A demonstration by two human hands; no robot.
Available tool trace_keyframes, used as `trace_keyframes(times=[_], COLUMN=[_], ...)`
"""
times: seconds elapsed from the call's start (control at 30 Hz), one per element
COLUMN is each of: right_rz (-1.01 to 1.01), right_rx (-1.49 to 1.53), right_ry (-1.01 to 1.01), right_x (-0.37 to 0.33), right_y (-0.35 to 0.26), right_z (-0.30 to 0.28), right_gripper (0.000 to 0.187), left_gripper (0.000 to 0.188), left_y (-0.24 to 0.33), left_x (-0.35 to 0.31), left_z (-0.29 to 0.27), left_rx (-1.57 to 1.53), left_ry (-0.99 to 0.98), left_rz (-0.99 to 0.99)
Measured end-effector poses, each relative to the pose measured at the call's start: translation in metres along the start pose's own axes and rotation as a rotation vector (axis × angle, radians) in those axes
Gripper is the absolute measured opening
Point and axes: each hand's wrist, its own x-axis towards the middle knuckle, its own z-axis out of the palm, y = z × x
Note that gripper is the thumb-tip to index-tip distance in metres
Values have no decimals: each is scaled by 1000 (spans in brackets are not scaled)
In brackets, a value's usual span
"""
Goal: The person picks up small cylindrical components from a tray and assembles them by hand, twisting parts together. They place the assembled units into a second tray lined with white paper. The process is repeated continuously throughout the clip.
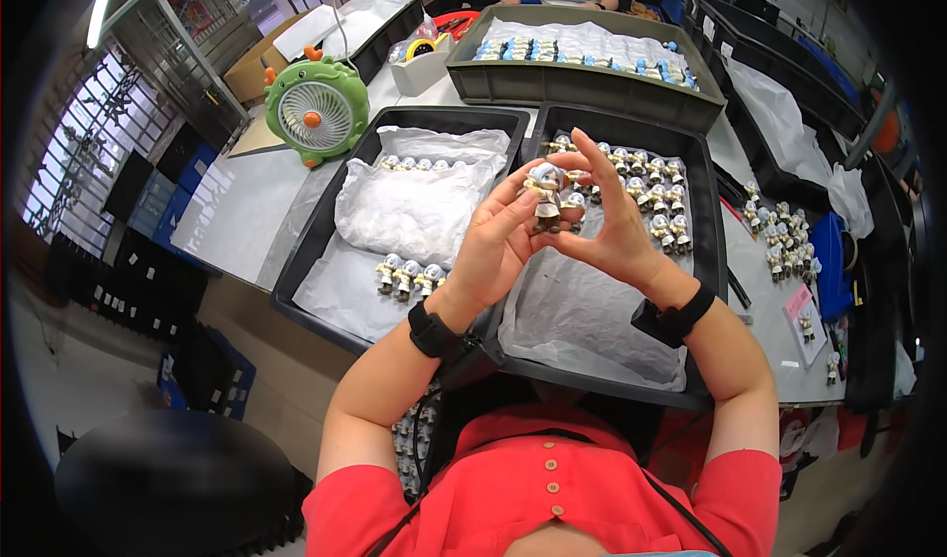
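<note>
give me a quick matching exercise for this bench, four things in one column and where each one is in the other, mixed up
Things:
1. small figurine
2. green desk fan
3. row of three figurines
4. grey tray of blue-and-white figurines

Places:
A. on the white paper in the left black tray
B. at the far end of the table, near another person
C. held up between the left hand and right hand
D. on the table, beyond the left black tray's far left corner

Pairs: 1-C, 2-D, 3-A, 4-B
</note>
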Motion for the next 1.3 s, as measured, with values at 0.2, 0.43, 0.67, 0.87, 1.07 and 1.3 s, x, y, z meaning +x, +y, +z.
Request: trace_keyframes(times=[0.2,0.43,0.67,0.87,1.07,1.3], right_rz=[46,70,15,-114,-57,10], right_rx=[21,18,-50,-117,30,94], right_ry=[-2,9,4,-15,-59,-9], right_x=[1,1,0,0,-1,-1], right_y=[1,-1,1,0,-8,1], right_z=[-1,-2,1,0,6,6], right_gripper=[96,96,95,91,94,99], left_gripper=[44,42,35,33,39,39], left_y=[2,2,-6,-8,-11,-9], left_x=[1,1,0,1,0,1], left_z=[2,1,-8,-4,0,1], left_rx=[-63,-106,136,145,112,34], left_ry=[-9,-44,181,164,49,35], left_rz=[-16,-33,5,-32,-42,-24])
